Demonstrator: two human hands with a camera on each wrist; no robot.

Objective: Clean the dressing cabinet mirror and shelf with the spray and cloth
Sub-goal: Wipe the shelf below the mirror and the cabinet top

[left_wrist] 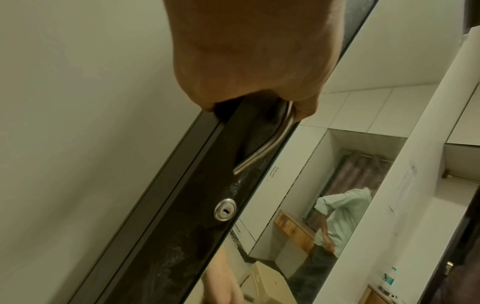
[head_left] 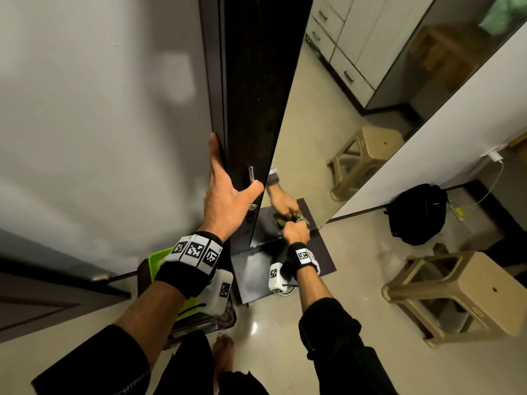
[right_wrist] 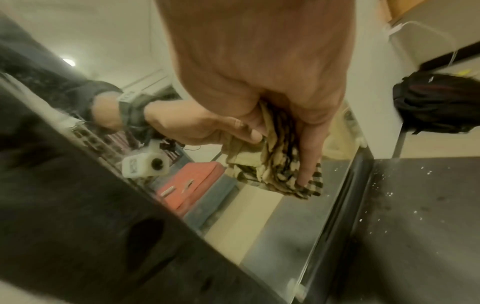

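The tall mirror (head_left: 328, 124) is set in a dark cabinet door (head_left: 251, 95) with a metal handle (left_wrist: 262, 152) and a lock (left_wrist: 225, 209). My left hand (head_left: 232, 172) holds that door, fingers over its left edge and thumb against the handle. My right hand (head_left: 296, 230) grips a bunched checked cloth (right_wrist: 275, 170) and presses it against the mirror's bottom edge, just above the dark shelf (right_wrist: 415, 216). The shelf carries white specks. No spray bottle shows in any view.
A beige plastic stool (head_left: 462, 289) stands on the floor to the right, and a black backpack (head_left: 419, 215) lies against the wall behind it. A green basket (head_left: 159, 258) sits low on the left beside the cabinet. My bare foot (head_left: 224, 352) is below.
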